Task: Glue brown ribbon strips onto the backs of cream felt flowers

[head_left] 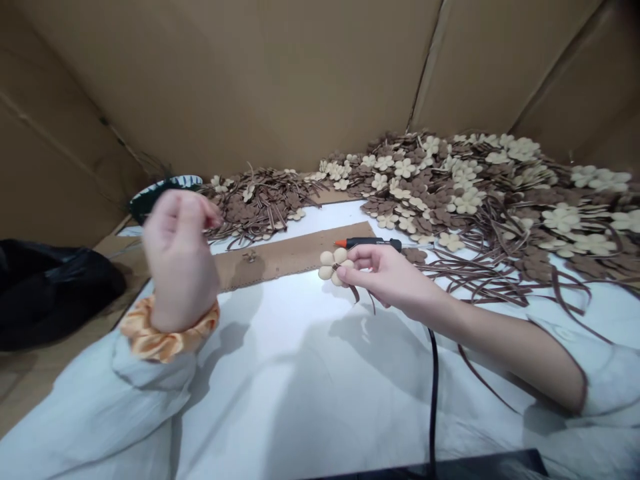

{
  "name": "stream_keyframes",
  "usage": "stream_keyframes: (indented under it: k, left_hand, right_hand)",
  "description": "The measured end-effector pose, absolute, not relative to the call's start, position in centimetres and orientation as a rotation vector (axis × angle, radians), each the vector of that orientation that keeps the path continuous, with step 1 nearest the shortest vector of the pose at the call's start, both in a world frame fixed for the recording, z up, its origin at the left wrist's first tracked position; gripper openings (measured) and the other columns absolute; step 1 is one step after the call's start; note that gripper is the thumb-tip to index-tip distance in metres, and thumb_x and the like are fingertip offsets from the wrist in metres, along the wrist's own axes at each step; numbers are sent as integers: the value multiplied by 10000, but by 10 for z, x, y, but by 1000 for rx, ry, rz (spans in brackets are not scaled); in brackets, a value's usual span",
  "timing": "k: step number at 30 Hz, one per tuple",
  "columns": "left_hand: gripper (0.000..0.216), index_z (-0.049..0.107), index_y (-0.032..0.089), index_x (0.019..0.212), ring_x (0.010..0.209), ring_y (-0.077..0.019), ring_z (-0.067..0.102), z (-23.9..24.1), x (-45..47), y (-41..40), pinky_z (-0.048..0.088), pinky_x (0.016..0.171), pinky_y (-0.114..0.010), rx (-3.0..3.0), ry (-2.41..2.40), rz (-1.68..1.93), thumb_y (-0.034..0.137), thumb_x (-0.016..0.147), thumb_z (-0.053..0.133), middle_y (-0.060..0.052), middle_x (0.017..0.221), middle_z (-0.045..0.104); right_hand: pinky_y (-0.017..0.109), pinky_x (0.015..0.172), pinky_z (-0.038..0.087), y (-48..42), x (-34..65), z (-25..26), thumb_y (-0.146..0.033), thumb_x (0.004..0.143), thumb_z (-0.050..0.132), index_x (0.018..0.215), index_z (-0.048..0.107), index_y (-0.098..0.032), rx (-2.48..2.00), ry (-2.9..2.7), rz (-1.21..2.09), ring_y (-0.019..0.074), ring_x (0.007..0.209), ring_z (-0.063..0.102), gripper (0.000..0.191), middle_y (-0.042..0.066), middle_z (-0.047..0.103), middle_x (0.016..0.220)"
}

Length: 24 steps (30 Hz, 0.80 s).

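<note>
Cream flower [333, 265], brown strip [356, 293] trailing, clamped between right hand [387, 277] fingers. Left hand [180, 257] raised, empty, fingers loosely apart.

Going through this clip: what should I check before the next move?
1. Right hand grips the cream flower: ok.
2. Left hand empty: cannot tell, its fingers are curled.
3. Black-and-orange tool apart from the right hand: cannot tell.
4. Visible stretch of black cord untangled: ok.
5. Cardboard strip lying flat on the white sheet: ok.
</note>
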<state>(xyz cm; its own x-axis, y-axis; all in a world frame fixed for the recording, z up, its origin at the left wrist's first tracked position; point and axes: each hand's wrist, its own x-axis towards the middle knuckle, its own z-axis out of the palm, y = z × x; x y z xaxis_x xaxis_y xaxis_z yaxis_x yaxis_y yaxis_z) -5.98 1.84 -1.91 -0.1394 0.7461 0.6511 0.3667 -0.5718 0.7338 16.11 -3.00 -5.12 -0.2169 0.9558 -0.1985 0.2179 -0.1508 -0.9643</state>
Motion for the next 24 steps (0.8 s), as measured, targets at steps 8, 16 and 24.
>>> stream_keyframes:
  k: [8,16,24]
  left_hand:
    - [380,315,200,519,489,-112,271,-57,-49,20,212,491,-270,2017,1397,1143,329,847,457,52,507,276]
    - [109,473,191,859,722,-143,492,-62,-50,28,391,652,-238,2103,1343,1064,295,826,472,-12,810,513]
    - [446,612,162,617,640,-173,568,-55,-43,13,412,637,-259,2166,1431,838,452,870,387,-36,639,644]
  right_hand:
    - [171,329,200,-30,160,-49,-299,755,578,813,578,-129,-1366,-1482,1412,5,370,286,180,13,634,747]
    - [168,329,212,-30,160,-47,-274,745,582,836,603,-124,-1365,-1505,1406,8,371,294,176,18,638,743]
    - [172,349,235,-30,160,-51,-276,733,595,796,612,-133,-1346,-1550,1385,14,388,312,157,-2,611,701]
